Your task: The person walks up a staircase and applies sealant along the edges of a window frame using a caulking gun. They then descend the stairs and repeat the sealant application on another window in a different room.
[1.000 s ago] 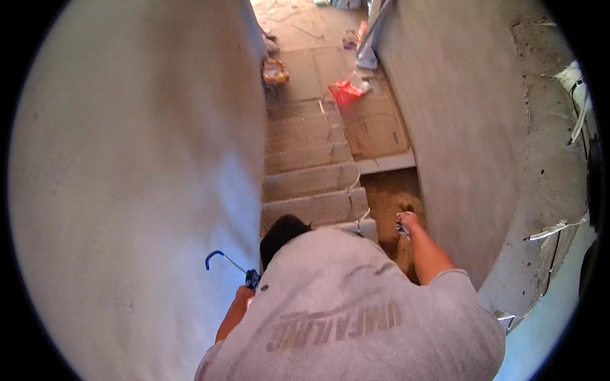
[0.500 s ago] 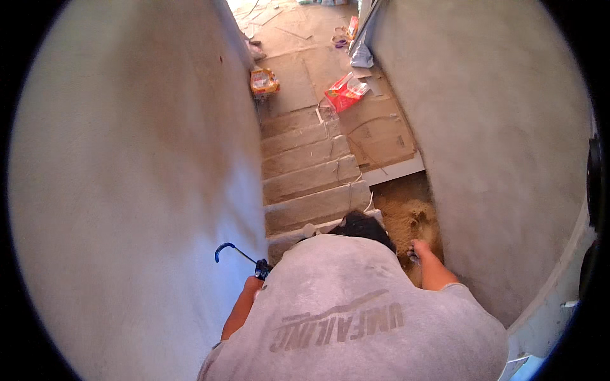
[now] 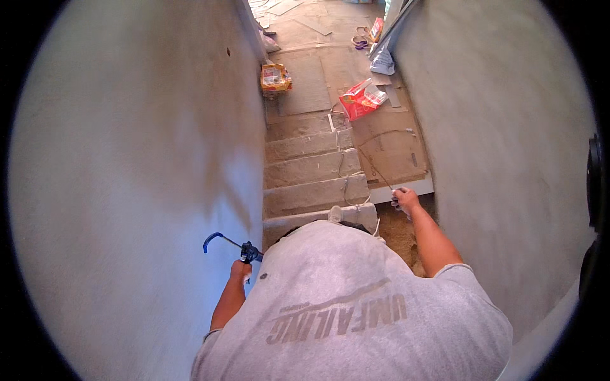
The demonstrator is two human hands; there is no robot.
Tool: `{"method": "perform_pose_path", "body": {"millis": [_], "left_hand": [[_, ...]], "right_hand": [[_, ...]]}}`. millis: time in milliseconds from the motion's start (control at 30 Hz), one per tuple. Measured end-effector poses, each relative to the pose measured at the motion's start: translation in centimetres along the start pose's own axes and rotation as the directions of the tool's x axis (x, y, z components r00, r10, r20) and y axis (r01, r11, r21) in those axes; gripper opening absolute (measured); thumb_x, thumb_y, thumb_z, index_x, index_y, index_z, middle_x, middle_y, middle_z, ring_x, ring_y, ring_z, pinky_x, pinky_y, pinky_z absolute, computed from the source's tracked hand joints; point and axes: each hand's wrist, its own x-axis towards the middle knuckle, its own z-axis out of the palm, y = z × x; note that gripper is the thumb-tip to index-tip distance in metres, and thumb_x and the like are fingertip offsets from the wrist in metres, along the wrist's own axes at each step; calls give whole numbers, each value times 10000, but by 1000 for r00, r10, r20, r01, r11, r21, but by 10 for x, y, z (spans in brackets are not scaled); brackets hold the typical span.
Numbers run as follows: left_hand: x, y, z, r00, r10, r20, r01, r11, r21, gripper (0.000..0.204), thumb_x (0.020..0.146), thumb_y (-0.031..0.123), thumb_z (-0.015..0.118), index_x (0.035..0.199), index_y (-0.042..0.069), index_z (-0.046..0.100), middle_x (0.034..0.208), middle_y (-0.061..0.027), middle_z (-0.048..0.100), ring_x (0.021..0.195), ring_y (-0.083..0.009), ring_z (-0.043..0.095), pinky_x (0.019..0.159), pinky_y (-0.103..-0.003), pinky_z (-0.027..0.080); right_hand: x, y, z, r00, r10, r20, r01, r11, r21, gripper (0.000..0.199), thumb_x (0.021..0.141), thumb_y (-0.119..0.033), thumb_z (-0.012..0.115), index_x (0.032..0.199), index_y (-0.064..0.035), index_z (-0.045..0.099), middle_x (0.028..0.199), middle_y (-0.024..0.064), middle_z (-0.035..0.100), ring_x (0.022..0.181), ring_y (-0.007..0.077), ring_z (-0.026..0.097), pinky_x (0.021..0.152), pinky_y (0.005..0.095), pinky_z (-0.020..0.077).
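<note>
My left hand [image 3: 241,272] is closed around the grip of a caulking gun [image 3: 251,253], held beside the left wall. Its blue hooked rod [image 3: 216,236] points out toward that wall, while the front end is hidden by my grey shirt [image 3: 337,292]. My right arm reaches forward; my right hand [image 3: 405,200] is curled at the near edge of a brown cardboard-covered board [image 3: 387,143]. Something greyish shows at its fingertips, too small to name. A thin dark strand [image 3: 376,168] on the board runs up to these fingers. Below the hand lies sandy ground [image 3: 397,232].
Concrete steps [image 3: 311,166] fill the middle, with one shoe [image 3: 335,214] on them. Plaster walls [image 3: 127,190] rise on both sides. Beyond are a red-and-white bag [image 3: 362,100], an orange package [image 3: 276,77], a grey bag [image 3: 382,60] and a tape roll [image 3: 360,39].
My right hand has moved forward from above the sand to the board's edge. The caulking gun has shifted slightly left and up, and my view has tilted a little.
</note>
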Motion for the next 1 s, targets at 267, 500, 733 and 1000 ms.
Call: {"method": "perform_pose_path", "body": {"millis": [267, 500, 733, 1000], "left_hand": [[122, 119, -24, 999, 3, 54, -9, 994, 113, 342, 767, 221, 677, 983, -34, 749, 1009, -299, 726, 983, -428, 726, 849, -475, 572], [310, 164, -18, 966, 82, 247, -128, 976, 178, 424, 767, 378, 741, 995, 22, 765, 1067, -257, 732, 1014, -416, 716, 833, -481, 572], [531, 175, -5, 992, 64, 113, -78, 989, 125, 463, 814, 406, 694, 1009, -9, 758, 1054, -292, 722, 1019, -459, 701, 845, -514, 561], [594, 329, -149, 998, 47, 43, -46, 999, -16, 358, 766, 228, 656, 1016, -11, 748, 1043, -286, 727, 1012, -460, 702, 868, -513, 558]], "right_hand": [[150, 25, -73, 953, 257, -159, -244, 965, 99, 181, 960, -231, 651, 894, -69, 603, 731, 75, 618, 555, 233, 604, 485, 408, 471], [227, 56, -29, 822, 528, -212, -510, 849, 138, 164, 961, -230, 638, 935, -73, 597, 719, 84, 597, 505, 235, 565, 438, 416, 421], [443, -76, 147, 901, 423, -93, -400, 895, 197, 143, 949, -228, 664, 931, -95, 613, 733, 67, 610, 574, 204, 606, 465, 389, 460], [619, -276, 252, 989, -92, 116, 88, 995, 41, 219, 897, -252, 734, 952, -41, 715, 805, 48, 701, 654, 150, 643, 556, 327, 494]]}}
